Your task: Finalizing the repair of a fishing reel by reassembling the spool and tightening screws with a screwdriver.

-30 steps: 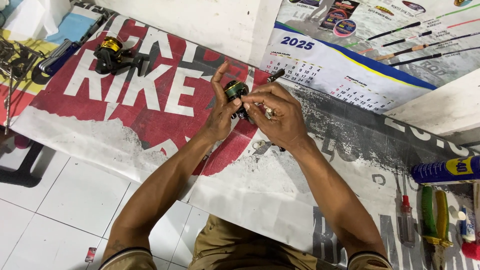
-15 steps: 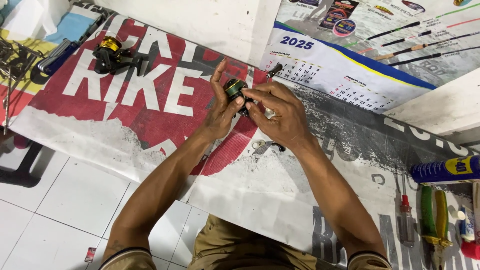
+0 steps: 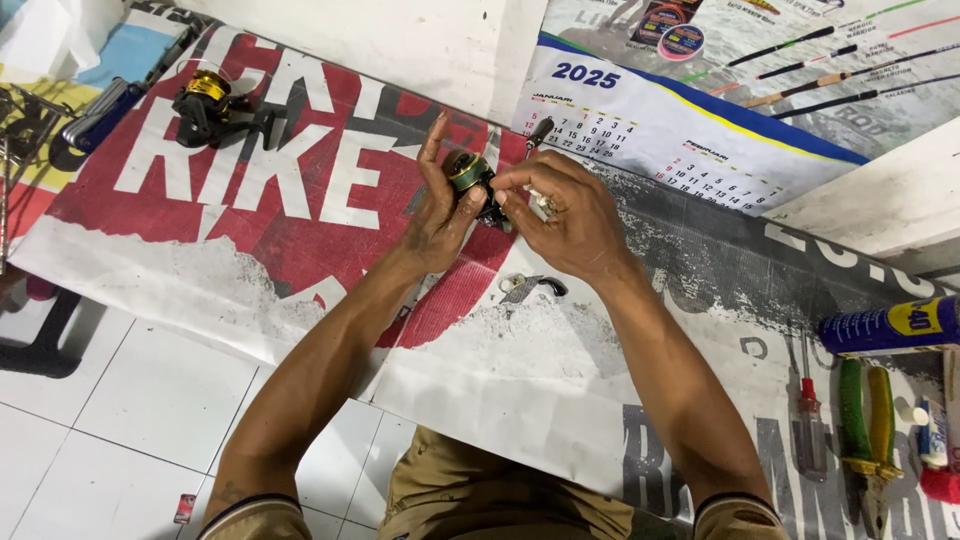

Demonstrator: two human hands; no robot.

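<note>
Head view: the left hand [image 3: 440, 215] cradles a small black fishing reel with a green-and-gold spool [image 3: 472, 178], its fingers [image 3: 433, 140] partly spread, the palm and thumb closed round the reel body. The right hand [image 3: 565, 215] meets it from the other side, its fingers [image 3: 515, 182] pinched shut on the reel's edge; whether they also grip a small part there I cannot tell. The reel is held up between both hands, above the printed red-and-white banner sheet [image 3: 300, 200] spread on the floor.

Just below the right fingers lies a small loose grey metal part with a white knob [image 3: 530, 288]. Well away to the left of the left fingers sits a second black reel with a gold spool [image 3: 205, 100]. Far to the right of the right fingers are a blue spray can [image 3: 885, 325], a red-handled screwdriver [image 3: 808, 420] and green-handled pliers [image 3: 868, 430].

Risk, as a judgement: the grip is at the fingertips only, so a slip could drop the reel or send a tiny piece onto the busy printed sheet, where it would be hard to spot. The loose part lies close under the forearms and could be brushed aside.
</note>
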